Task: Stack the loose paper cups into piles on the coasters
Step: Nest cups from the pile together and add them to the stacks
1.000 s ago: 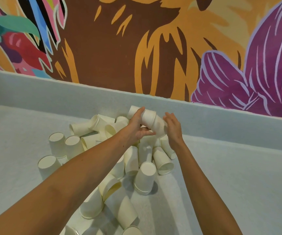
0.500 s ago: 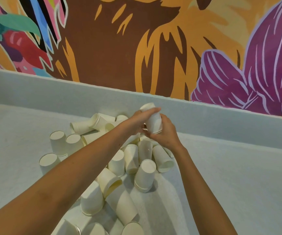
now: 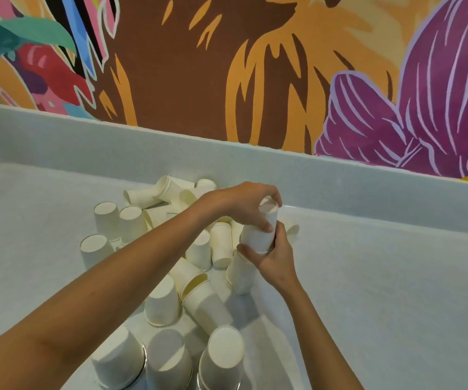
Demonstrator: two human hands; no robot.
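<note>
Held item: a short nested stack of white paper cups, bases up, in mid-air at frame centre, just above the heap of loose white paper cups on the pale grey speckled surface.

My left hand capped the top, its fingers curled round the uppermost cup. My right hand wrapped the lower end, thumb and fingers closed round it.

Risks judged:
1. Squeezing the thin paper walls too hard could flatten a rim, so the next cup would jam.
2. Pressing the top cup down askew could wedge it, and the pile would lean.
3. My left forearm lay low over the heap, so a careless drag could topple the upturned cups there.
4. Three upturned piles of white cups stood crowded at the bottom edge on a thin metallic rim. That rim was probably the coasters, though they were mostly hidden. Setting a stack down there could knock a neighbour.
</note>
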